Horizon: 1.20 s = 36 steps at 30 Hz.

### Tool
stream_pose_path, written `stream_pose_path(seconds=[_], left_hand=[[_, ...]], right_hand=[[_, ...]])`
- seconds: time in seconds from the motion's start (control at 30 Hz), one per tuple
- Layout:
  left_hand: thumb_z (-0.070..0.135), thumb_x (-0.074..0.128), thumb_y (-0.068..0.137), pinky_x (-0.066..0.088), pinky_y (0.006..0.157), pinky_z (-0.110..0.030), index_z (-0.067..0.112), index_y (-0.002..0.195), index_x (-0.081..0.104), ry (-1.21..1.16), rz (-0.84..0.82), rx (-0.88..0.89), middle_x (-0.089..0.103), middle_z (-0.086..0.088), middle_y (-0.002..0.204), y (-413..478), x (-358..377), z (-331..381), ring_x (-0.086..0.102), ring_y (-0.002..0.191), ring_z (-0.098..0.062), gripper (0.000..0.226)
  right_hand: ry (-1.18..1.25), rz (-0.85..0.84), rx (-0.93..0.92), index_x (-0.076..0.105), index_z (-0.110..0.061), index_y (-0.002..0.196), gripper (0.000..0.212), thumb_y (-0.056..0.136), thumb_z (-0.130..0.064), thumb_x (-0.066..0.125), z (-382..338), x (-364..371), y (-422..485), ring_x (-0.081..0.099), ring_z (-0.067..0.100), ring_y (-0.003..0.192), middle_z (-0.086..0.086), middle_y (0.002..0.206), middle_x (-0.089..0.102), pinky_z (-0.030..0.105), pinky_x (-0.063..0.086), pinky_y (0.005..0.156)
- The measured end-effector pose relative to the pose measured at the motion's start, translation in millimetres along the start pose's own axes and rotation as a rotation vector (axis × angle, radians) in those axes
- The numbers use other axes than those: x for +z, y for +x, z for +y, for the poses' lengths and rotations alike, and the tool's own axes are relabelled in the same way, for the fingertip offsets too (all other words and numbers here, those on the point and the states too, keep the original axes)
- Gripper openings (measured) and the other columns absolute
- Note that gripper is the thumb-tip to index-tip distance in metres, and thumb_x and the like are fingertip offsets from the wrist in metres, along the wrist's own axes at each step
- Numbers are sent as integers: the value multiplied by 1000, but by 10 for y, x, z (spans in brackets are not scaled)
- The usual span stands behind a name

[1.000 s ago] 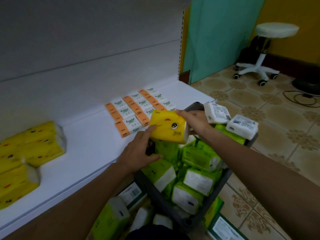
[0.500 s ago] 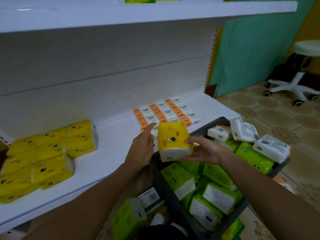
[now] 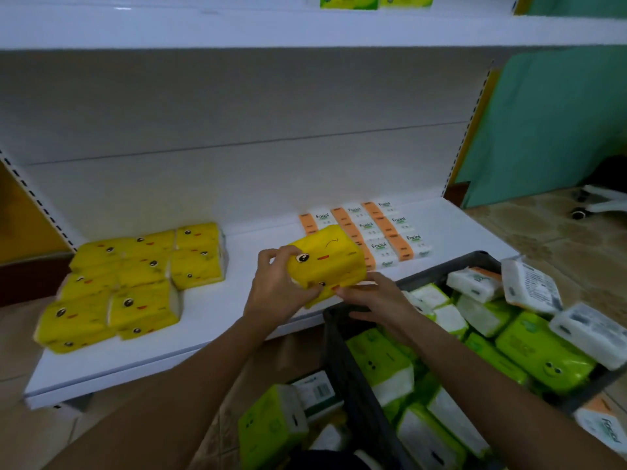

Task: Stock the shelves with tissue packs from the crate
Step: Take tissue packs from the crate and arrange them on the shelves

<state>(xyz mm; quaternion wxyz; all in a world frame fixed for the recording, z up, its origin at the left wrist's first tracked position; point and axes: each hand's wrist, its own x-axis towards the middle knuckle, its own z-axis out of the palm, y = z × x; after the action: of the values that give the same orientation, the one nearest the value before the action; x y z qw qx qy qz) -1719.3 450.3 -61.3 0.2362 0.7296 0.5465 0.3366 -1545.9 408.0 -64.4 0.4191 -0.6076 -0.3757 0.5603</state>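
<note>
- Holds one yellow tissue pack (image 3: pixel 325 262), printed with a cartoon face, tilted in the air between both hands.
- Curls the left hand (image 3: pixel 278 290) round the pack's left end, with fingertips (image 3: pixel 271 257) hooked over the top edge and thumb pressed to the lower front face.
- Pinches the pack's lower right edge with the right hand (image 3: pixel 373 296), its bent fingertips (image 3: pixel 342 290) almost meeting the left thumb.
- Directly below the fingers: the white lower shelf (image 3: pixel 237 320), with the held pack hanging above its front part, apart from the surface.
- Just behind the fingers, partly hidden by the held pack: orange-and-white Facial packs (image 3: pixel 400 232), lying flat in rows on the same shelf.
- Well to the left of the fingers: stacked yellow packs (image 3: pixel 135 283) of the same print, piled in two layers on the shelf.
- Under the right wrist and out to the right: a dark crate (image 3: pixel 339 337), its near-left corner right below the right hand.
- Inside it, right of the fingers: green tissue packs (image 3: pixel 543 354) tumbled together, with white-wrapped packs (image 3: pixel 529 286) lying on top at the far corner.
- Below the forearms, outside the crate: another green pack (image 3: pixel 271 425).
- High above the fingers: the upper shelf (image 3: pixel 305 28), with two green-labelled packs (image 3: pixel 349 1) at its top edge.
- Far right of the fingers: a teal panel (image 3: pixel 559 130) and a white wheeled stool base (image 3: pixel 597 205) on patterned floor tiles.
</note>
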Motion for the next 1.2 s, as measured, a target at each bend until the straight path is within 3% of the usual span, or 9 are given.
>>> stream_pose_path(seconds=[0.13,0.23,0.43,0.57,0.7,0.83,0.97,1.07,1.2], left_hand=[[32,83,64,42,87,-26,17,127,46,58,-24,-42,39,-10,130,-5,-162,-297,47,112,-23,74],[30,85,61,44,90,-30,18,126,47,49,-11,-47,40,-9,129,-9,-333,-554,47,114,-23,77],[28,85,60,52,83,-40,23,132,43,41,61,-113,39,-9,132,-72,-729,-1263,52,110,-26,83],[29,84,63,47,77,-28,25,129,45,40,72,-190,42,-4,128,-175,-910,-1741,54,105,-20,77],[29,82,65,42,75,-24,23,128,46,70,62,-263,47,-4,125,-269,-1041,-2166,53,106,-19,73],[31,82,66,47,80,-32,20,126,47,81,55,-305,49,-6,124,-384,-1055,-2506,53,108,-21,71],[32,82,66,49,81,-34,20,127,48,82,50,-337,49,-5,123,-474,-991,-2721,53,106,-19,70],[33,81,67,47,79,-31,19,127,47,90,40,-342,49,-6,125,-488,-959,-2792,52,106,-18,70],[33,80,69,46,78,-30,19,128,47,86,28,-343,49,-5,125,-454,-931,-2799,52,106,-17,69]], right_hand=[[-355,36,-372,15,-26,144,97,72,-12,79,1,306,150,44,13,119,-3,133,42,24,41,92],[-538,-87,-546,25,-23,143,89,72,-15,79,-1,582,341,39,8,120,-3,136,41,6,32,89],[-576,-85,-529,47,-23,134,73,70,-18,81,183,1268,806,50,9,107,6,131,55,18,41,88],[-602,-55,-476,47,-22,135,71,72,-23,79,307,1732,1157,54,22,114,7,129,57,21,40,91],[-655,-78,-429,47,-20,135,69,73,-22,78,412,2111,1480,53,24,116,8,129,56,12,35,85],[-776,-110,-394,42,-19,138,70,77,-24,75,549,2399,1705,49,30,120,14,134,51,28,38,95],[-976,-69,-367,36,-20,138,61,85,-33,64,755,2589,1847,48,36,117,16,128,52,40,42,94],[-1086,4,-342,35,-22,136,60,85,-37,63,810,2652,1882,46,38,112,19,120,47,42,43,87],[-952,-83,-323,31,-20,140,70,82,-31,69,782,2661,1898,46,39,113,21,123,42,38,42,91]])
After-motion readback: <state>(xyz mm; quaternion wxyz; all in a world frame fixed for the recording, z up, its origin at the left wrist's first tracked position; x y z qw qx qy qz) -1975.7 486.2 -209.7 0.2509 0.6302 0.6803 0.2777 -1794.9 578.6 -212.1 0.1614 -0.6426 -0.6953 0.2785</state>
